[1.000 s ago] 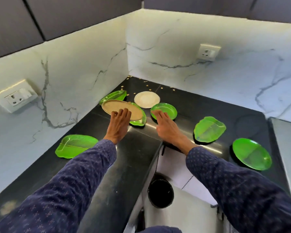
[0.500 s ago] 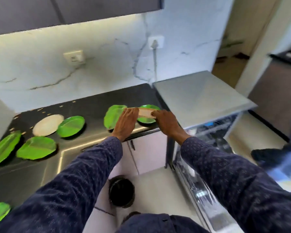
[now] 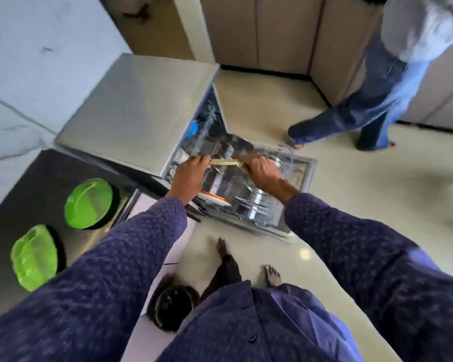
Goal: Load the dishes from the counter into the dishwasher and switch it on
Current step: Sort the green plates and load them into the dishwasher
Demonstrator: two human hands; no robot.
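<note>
I hold a tan plate (image 3: pixel 225 161) edge-on between both hands above the dishwasher's pulled-out rack (image 3: pixel 246 197). My left hand (image 3: pixel 190 176) grips its left rim and my right hand (image 3: pixel 259 169) grips its right rim. The rack holds steel dishes and an orange-and-white plate (image 3: pixel 214 199). The dishwasher (image 3: pixel 141 108) has a grey top, and its door (image 3: pixel 302 169) lies open towards the floor. Two green plates, one round (image 3: pixel 89 202) and one leaf-shaped (image 3: pixel 34 257), lie on the black counter (image 3: pixel 16 194) at the left.
Another person (image 3: pixel 377 100) in blue jeans stands on the floor just beyond the open door, at the upper right. A black bin (image 3: pixel 171 308) sits on the floor beside my feet. Beige cabinets (image 3: pixel 259 30) line the far wall.
I have turned right from the counter corner and carried the tan plate, picked up a second ago, over to the open dishwasher rack. Both hands now grip it.
</note>
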